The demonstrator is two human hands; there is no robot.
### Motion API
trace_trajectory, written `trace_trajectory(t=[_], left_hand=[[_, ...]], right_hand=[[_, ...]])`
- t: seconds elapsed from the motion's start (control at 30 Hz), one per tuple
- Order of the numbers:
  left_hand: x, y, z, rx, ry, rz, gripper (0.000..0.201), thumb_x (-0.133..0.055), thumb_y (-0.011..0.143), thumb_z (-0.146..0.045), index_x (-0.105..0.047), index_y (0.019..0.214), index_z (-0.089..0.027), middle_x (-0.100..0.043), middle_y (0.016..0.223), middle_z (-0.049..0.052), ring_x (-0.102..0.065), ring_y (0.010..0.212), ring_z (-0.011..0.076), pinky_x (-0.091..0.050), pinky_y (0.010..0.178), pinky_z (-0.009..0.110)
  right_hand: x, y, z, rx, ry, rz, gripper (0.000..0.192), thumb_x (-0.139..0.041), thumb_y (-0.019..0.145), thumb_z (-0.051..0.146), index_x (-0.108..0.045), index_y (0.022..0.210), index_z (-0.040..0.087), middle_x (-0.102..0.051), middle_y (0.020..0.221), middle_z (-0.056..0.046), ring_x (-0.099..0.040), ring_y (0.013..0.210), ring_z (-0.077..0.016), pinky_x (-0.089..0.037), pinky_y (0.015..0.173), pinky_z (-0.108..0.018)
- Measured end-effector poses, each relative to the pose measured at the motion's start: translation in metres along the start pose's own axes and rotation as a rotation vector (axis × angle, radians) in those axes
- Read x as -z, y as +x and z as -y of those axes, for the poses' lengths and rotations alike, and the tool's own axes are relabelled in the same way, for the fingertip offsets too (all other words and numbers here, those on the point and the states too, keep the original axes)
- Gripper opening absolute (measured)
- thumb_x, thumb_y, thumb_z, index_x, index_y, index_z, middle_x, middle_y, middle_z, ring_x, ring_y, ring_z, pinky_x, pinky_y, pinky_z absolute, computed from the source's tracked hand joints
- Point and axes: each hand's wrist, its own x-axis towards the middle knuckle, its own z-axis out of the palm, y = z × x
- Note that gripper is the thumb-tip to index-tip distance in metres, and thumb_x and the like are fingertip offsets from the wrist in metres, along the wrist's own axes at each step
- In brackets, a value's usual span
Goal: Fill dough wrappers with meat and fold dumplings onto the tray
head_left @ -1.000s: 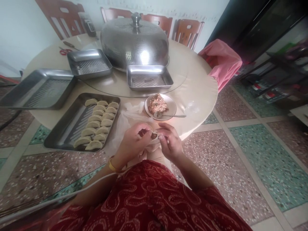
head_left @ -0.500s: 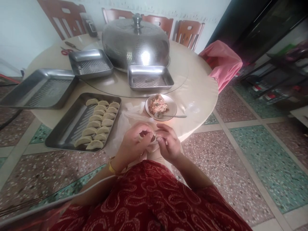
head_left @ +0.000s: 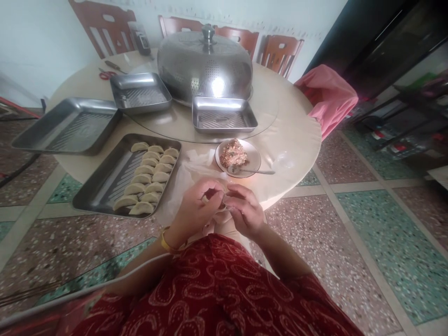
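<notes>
Fingertips of your left hand point(head_left: 196, 205) and right hand point(head_left: 245, 212) pinch one dumpling point(head_left: 221, 201) together, just below the filling plate point(head_left: 254, 161).

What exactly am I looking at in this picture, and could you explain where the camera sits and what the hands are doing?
The camera is worn on a person's head, looking down at their own two bare hands; there is no machine. The left hand and right hand meet over the lap and together pinch a small dumpling, mostly hidden by the fingers. Ahead is a round table. On it lie a metal tray with rows of folded dumplings, three other trays, a plate of filling with a spoon, and a domed metal cover.
</notes>
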Motion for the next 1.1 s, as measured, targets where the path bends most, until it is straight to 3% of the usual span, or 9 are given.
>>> trace_trajectory(t=[0.2,0.53,0.87,1.0,1.1], left_hand=[[0.005,-0.002,-0.006,-0.136,0.058,-0.015,0.008,-0.056,0.085,-0.014,-0.062,0.081,-0.019,-0.063,0.081,-0.001,-0.057,0.073,0.0089,-0.047,0.068,0.020],[0.017,-0.006,-0.017,-0.201,0.057,0.037,0.010,-0.061,0.087,-0.017,-0.070,0.084,-0.019,-0.069,0.088,0.002,-0.065,0.081,0.0114,-0.052,0.076,0.022],[0.016,-0.012,-0.017,-0.220,0.099,0.051,0.012,-0.061,0.088,-0.022,-0.072,0.093,-0.020,-0.071,0.095,0.005,-0.067,0.086,0.0141,-0.055,0.079,0.026],[0.012,-0.016,-0.016,-0.194,0.208,-0.020,0.017,-0.065,0.084,-0.028,-0.066,0.099,-0.020,-0.071,0.089,0.003,-0.065,0.079,0.0142,-0.054,0.073,0.026],[0.010,-0.018,-0.011,-0.177,0.281,-0.090,0.011,-0.066,0.083,-0.029,-0.063,0.089,-0.020,-0.068,0.079,0.001,-0.061,0.070,0.0124,-0.051,0.067,0.024]], right_hand=[[-0.004,-0.001,0.000,-0.001,-0.029,-0.020,0.023,-0.048,0.098,0.016,-0.059,0.117,0.022,-0.059,0.123,-0.012,-0.066,0.109,-0.0195,-0.065,0.084,-0.033],[-0.005,0.005,0.008,-0.081,-0.064,-0.046,0.015,-0.051,0.097,0.017,-0.056,0.110,0.022,-0.063,0.117,-0.011,-0.069,0.104,-0.0195,-0.063,0.084,-0.035],[-0.010,0.004,0.006,-0.049,-0.135,-0.109,0.028,-0.054,0.095,0.014,-0.059,0.121,0.023,-0.065,0.117,-0.011,-0.068,0.108,-0.0212,-0.063,0.086,-0.036],[-0.011,0.003,0.005,-0.105,-0.167,-0.136,0.023,-0.052,0.096,0.015,-0.059,0.117,0.024,-0.066,0.114,-0.010,-0.069,0.106,-0.0208,-0.063,0.085,-0.036],[-0.013,0.002,0.004,-0.097,-0.173,-0.141,0.021,-0.052,0.095,0.014,-0.059,0.114,0.023,-0.065,0.115,-0.011,-0.069,0.106,-0.0209,-0.063,0.084,-0.036]])
